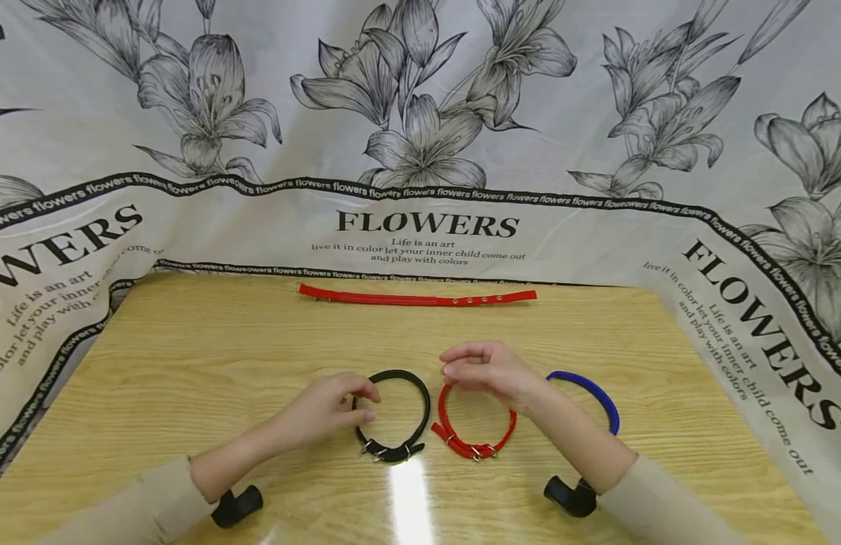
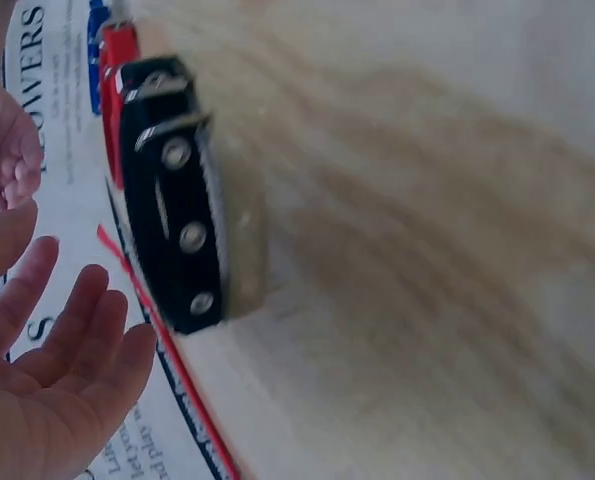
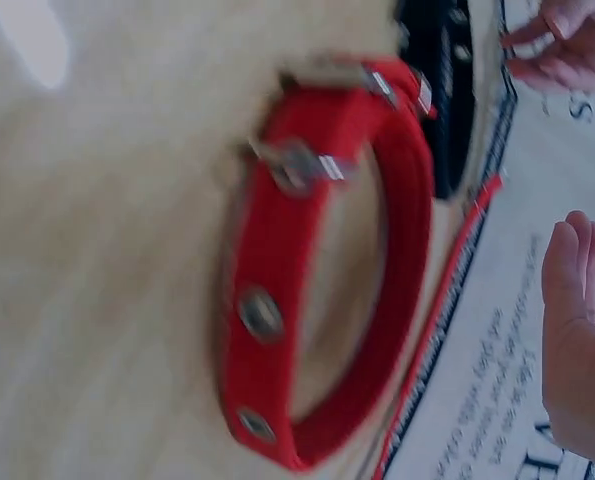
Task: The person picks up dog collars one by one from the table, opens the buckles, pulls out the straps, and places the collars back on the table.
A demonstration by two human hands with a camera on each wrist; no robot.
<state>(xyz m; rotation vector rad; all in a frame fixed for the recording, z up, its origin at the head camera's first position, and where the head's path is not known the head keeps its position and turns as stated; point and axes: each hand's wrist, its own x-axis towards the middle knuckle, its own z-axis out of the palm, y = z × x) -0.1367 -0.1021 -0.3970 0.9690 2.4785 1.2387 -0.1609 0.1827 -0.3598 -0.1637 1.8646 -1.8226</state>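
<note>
A black buckled collar (image 1: 391, 454), closed into a ring, stands on the wooden table. Beside its left edge is my left hand (image 1: 331, 409), fingers loosely bent and holding nothing. To the right is a red collar (image 1: 461, 448), also buckled into a ring; metal eyelets show on its band (image 3: 277, 240) in the right wrist view. My right hand (image 1: 495, 372) hovers over its far edge with relaxed fingers, hiding part of it. A blue collar (image 1: 600, 395) lies further right, partly covered by my right forearm. The left wrist view shows the black collar's eyelets (image 2: 190, 237) close up.
Near the back edge of the table (image 1: 209, 333) a second red collar (image 1: 393, 300) lies stretched out straight. A white cloth (image 1: 427, 261) with printed flowers and lettering hangs behind and along the sides. Black wrist devices (image 1: 236, 506) show beneath both forearms.
</note>
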